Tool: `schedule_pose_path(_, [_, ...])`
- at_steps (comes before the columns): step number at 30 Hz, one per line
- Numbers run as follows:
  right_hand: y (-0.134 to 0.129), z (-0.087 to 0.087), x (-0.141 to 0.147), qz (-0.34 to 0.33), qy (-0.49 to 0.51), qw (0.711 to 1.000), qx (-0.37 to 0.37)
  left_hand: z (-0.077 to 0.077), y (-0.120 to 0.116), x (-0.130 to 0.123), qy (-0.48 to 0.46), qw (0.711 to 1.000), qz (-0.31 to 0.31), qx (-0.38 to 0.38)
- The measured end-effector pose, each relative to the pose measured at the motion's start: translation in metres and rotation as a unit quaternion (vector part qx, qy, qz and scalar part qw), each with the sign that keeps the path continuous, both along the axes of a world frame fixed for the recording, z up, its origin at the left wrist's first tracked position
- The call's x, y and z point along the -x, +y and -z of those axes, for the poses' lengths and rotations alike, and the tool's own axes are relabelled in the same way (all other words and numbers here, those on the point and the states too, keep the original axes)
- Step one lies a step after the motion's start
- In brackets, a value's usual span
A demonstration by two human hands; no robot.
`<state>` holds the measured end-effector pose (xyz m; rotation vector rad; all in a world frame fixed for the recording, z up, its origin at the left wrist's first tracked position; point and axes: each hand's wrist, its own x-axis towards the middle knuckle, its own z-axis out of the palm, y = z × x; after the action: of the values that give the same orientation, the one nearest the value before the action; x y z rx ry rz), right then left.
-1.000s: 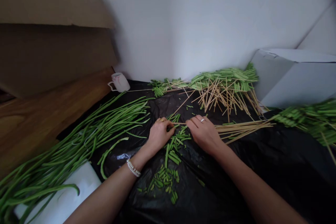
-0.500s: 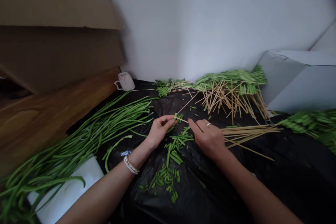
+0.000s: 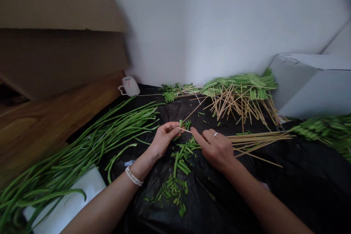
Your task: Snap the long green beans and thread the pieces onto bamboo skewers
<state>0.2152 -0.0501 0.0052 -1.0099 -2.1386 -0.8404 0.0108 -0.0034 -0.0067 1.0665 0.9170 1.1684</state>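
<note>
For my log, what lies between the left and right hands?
The head view shows a wooden skewer there, with cut green vegetable pieces lying beneath.

Left wrist (image 3: 148, 159), lower centre-left of the frame: white beaded bracelet (image 3: 134, 177), strands side by side. Right hand (image 3: 218, 151), right of centre: one slim silver-toned ring (image 3: 216, 135). Both forearms (image 3: 253, 192) bare.

Dim light falls on a plain white wall (image 3: 192, 18) at twelve o'clock; a large brown cardboard box (image 3: 57, 3) stands at ten, a brown grained wooden surface (image 3: 82, 102) at nine.
</note>
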Motion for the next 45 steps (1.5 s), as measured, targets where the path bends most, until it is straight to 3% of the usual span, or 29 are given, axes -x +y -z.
schedule_pose_path(20, [0.0005,0.0042,0.0004,0.044,-0.009,0.999,0.023,-0.0042,0.0002,0.0004,-0.074,0.995,-0.015,0.067])
schedule_pose_path(45, [-0.0001,0.0055,0.0012,0.052,-0.007,0.998,0.035,-0.0047,-0.0022,-0.0001,-0.042,0.997,-0.018,0.060])
